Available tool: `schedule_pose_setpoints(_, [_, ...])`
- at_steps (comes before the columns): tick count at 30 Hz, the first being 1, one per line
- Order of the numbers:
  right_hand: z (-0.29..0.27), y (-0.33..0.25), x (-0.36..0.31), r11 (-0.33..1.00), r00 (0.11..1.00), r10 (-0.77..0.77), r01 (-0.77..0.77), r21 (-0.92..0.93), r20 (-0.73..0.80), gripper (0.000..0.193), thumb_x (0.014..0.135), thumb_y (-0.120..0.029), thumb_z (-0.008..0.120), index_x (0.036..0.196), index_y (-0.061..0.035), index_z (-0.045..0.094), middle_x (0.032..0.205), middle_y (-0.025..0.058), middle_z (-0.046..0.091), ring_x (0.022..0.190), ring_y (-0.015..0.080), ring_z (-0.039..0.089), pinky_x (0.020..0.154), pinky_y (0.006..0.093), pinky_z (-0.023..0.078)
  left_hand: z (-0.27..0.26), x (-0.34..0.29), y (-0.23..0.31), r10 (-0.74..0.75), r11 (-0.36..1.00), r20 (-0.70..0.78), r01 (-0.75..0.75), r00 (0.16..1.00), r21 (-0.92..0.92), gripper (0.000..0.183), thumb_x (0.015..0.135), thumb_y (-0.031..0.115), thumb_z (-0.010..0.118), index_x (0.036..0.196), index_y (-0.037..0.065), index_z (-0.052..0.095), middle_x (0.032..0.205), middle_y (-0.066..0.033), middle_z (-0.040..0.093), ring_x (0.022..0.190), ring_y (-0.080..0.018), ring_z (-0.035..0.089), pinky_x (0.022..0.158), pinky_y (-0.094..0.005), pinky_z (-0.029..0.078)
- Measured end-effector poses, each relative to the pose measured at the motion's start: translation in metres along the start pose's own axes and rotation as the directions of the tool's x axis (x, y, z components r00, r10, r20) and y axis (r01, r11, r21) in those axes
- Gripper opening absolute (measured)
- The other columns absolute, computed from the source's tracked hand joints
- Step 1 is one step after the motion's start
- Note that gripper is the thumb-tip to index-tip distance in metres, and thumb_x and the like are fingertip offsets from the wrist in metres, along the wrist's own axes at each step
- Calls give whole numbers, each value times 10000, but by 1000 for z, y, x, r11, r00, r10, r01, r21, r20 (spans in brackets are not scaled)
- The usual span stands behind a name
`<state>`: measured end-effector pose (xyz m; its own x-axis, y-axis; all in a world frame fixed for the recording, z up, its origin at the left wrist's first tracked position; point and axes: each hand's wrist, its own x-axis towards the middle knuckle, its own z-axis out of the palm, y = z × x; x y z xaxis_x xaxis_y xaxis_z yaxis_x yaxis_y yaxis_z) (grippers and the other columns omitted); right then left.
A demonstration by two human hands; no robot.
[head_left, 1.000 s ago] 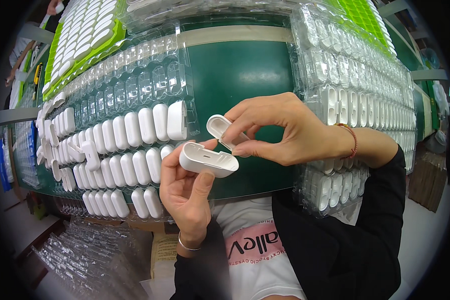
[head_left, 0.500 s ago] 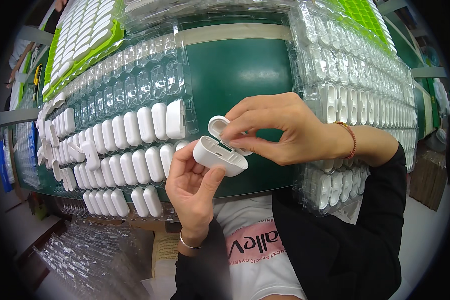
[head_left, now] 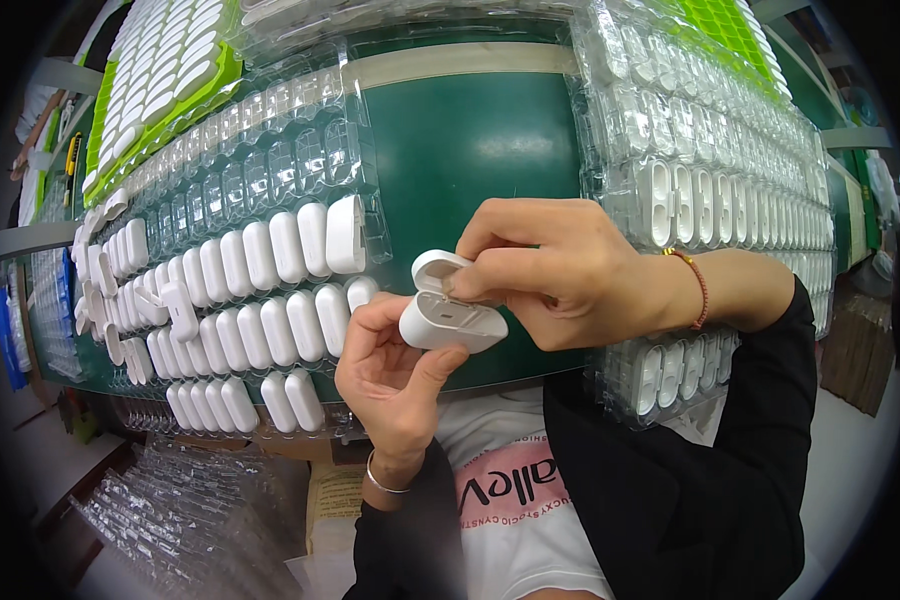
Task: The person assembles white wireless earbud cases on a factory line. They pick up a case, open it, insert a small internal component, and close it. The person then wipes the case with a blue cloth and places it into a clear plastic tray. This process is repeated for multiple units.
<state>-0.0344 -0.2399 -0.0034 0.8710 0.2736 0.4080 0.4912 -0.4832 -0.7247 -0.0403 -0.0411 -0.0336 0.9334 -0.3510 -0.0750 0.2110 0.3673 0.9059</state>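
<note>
A white earbud charging case [head_left: 448, 328] is held over the near part of the green table, its body gripped between the thumb and fingers of my left hand [head_left: 395, 375]. Its flip lid [head_left: 433, 268] stands up behind the body. My right hand [head_left: 555, 270] pinches the lid, with the thumb inside it and the fingers bent behind. What shows of the case's hollow is a pale inside with a small slot. My right fingers hide part of the lid and the hinge.
On the left, a clear plastic tray [head_left: 265, 150] holds rows of white case shells [head_left: 258, 257]. To the right, stacked clear trays [head_left: 705, 150] carry open white pieces [head_left: 702, 207]. A green tray [head_left: 220, 85] of white parts stands far left. Green tabletop [head_left: 470, 140] shows between them.
The case has shifted slightly right and turned in my left hand. My right hand has closed in on the lid, its fingers curling tighter, and the lid now sits closer over the body.
</note>
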Motion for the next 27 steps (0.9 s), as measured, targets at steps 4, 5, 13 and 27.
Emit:
schedule_pose_setpoints(4, [0,-4,-2,997,999,44,-44,64,0,174,689,36,692,819,-62,630,802,53,581,661,236,599,536,322,466,-3,0,3,-53,992,55,59,997,-115,407,760,-37,750,1093,-43,516,1030,-78,574,964,-132,586,859,-260,485])
schedule_pose_setpoints(5, [1,-3,-1,996,999,52,-52,76,-1,136,708,-1,699,791,-64,612,785,46,563,663,245,588,540,336,456,-4,1,3,-75,986,56,83,996,-142,410,761,-38,748,1097,-43,513,1030,-77,571,968,-133,584,863,-262,485])
schedule_pose_setpoints(13, [-3,-5,12,982,994,-87,96,165,-60,291,736,16,715,1012,-61,662,911,85,618,680,222,606,569,302,486,3,0,10,-4,997,-116,-5,993,-82,396,781,-61,716,1106,-21,494,1057,-86,571,979,-137,582,885,-280,480])
schedule_pose_setpoints(27, [-45,49,127,992,979,118,-123,-19,-169,145,816,-66,677,951,-20,704,823,104,700,713,154,660,628,284,529,-17,-11,26,66,985,-3,-65,998,163,242,909,-43,526,1145,-29,473,1014,-151,622,916,-192,626,776,-288,502])
